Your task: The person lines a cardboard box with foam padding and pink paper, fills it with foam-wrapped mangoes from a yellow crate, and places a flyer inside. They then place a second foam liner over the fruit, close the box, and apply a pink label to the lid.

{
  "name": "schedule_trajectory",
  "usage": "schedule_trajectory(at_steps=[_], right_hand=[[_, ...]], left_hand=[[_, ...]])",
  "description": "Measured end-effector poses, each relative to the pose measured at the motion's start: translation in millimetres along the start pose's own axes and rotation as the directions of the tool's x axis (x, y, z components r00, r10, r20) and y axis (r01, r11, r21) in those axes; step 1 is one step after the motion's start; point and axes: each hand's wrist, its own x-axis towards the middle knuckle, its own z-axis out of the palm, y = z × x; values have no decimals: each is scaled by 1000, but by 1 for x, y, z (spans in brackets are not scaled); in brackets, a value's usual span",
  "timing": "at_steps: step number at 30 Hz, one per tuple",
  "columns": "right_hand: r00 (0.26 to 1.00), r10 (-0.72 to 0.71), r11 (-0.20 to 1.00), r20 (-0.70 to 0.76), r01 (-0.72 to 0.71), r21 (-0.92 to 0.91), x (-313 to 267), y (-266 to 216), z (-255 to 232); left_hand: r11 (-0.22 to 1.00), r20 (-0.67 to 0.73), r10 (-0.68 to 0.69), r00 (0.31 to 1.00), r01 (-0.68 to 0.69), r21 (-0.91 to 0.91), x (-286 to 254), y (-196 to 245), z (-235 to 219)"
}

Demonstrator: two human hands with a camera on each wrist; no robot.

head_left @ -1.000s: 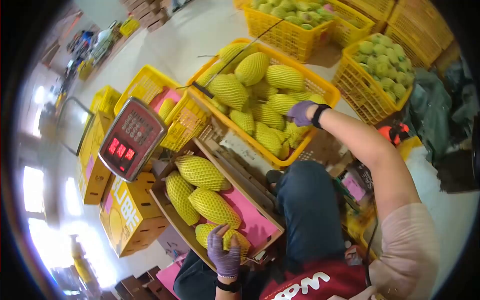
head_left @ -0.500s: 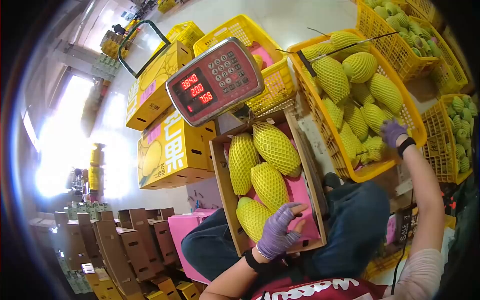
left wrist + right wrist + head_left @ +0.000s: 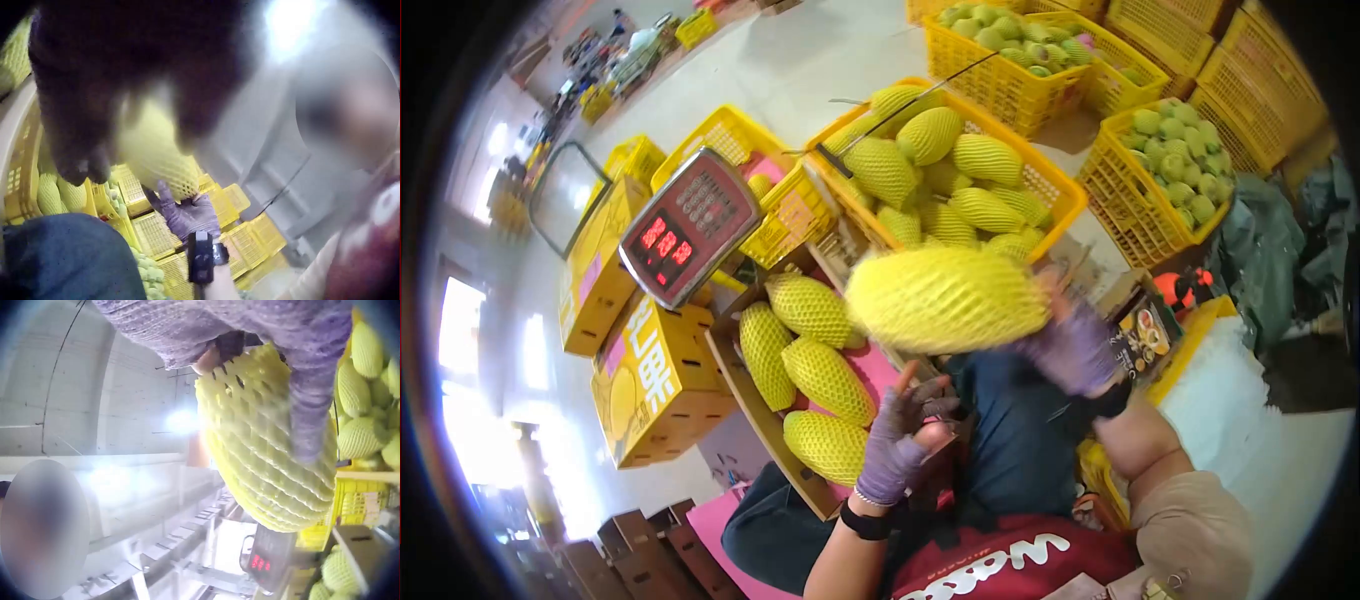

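My right hand, in a purple knit glove, grips one end of a mango in a yellow foam net above my lap. In the right wrist view the gloved fingers lie along the net. My left hand, gloved with bare fingertips, is raised beside the carton with its fingers loosely spread and nothing in them. The left wrist view shows the held mango beyond its dark, blurred fingers. Several netted mangoes lie in the carton on pink paper.
A yellow crate of netted mangoes stands ahead. A scale display with red digits rises over the carton's far end. Printed yellow boxes are stacked at left. More fruit crates stand at right.
My right hand has come out of the yellow crate with a netted mango and moved toward my lap. The left hand has lifted off the mango nearest me in the carton.
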Motion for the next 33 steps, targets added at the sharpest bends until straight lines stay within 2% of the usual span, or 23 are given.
schedule_trajectory(at_steps=[1, 2, 3, 4, 6, 8, 9, 11, 12, 13, 14, 17, 18, 20, 22, 23, 25, 27, 28, 29, 30, 31, 33], right_hand=[[986, -164, 978, 29, 166, -125, -15, -38, -6], [972, 94, 910, 213, -170, 377, -37, -37, 16], [979, 22, 345, 205, -200, 917, -63, -46, 48], [984, -163, 516, 79, 17, 856, -58, -72, 45], [898, -415, 539, 146, 113, 835, -71, -71, 63], [782, -568, 533, 257, 111, 839, -52, -68, 40], [781, -568, 533, 259, 109, 839, -38, -60, 26], [696, -498, 701, 517, -28, 713, -2, -36, -6], [789, -426, 827, 443, 141, 544, 18, -28, -24], [877, -318, 870, 360, 119, 479, 35, -12, -31], [934, -51, 855, 355, -143, 499, 52, 5, -35], [981, 67, 881, 184, -144, 450, 113, 81, -32], [973, 140, 927, 185, -195, 320, 133, 102, -26], [965, 181, 896, 189, -241, 372, 170, 155, 5], [942, 286, 940, 174, -311, 142, 201, 190, 37], [937, 295, 935, 187, -324, 145, 211, 203, 55], [930, 182, 982, 319, -191, -2, 231, 204, 88], [893, 170, 985, 417, -146, -89, 246, 195, 121], [903, 219, 974, 370, -177, -143, 255, 201, 150], [947, 176, 968, 268, -117, -223, 266, 196, 171], [947, 195, 961, 254, -133, -241, 279, 190, 187], [969, 198, 939, 145, -145, -311, 292, 185, 211], [902, 328, 924, 281, -245, -294, 315, 147, 209]], left_hand=[[989, 0, 89, 996, -88, -115, -2, -17, -10], [959, -12, 172, 985, -170, -228, -3, -24, -14], [845, -191, 42, 981, -137, -516, -11, 6, 7], [791, -227, 101, 969, -217, -573, -18, 14, 8], [812, -413, 31, 910, -264, -521, -30, 16, -6], [801, -440, 103, 892, -337, -495, -37, 11, -26], [790, -427, 139, 893, -360, -496, -41, 9, -33], [801, -384, 132, 914, -327, -502, -51, 16, -37], [806, -326, 149, 934, -306, -507, -54, 18, -43], [792, -392, 113, 913, -322, -520, -57, 17, -46], [859, -375, 133, 917, -295, -418, -58, 18, -54], [934, -485, 14, 874, -185, -306, -50, 10, -63], [942, -489, -42, 871, -129, -311, -42, 9, -63], [957, -476, -92, 875, -54, -284, -28, -6, -77], [934, -472, -175, 864, -6, -356, -10, -13, -75], [927, -467, -219, 857, 33, -374, -3, -15, -78], [945, -483, -213, 849, 55, -321, 6, -17, -80], [964, -481, -191, 856, 72, -256, 15, -15, -82], [966, -478, -187, 858, 72, -249, 19, -14, -83], [969, -485, -215, 848, 124, -213, 20, -15, -84], [968, -494, -243, 835, 177, -178, 20, -16, -83], [974, -497, -227, 838, 185, -132, 21, -18, -82], [964, -467, -254, 847, 260, -54, 4, -32, -95]])
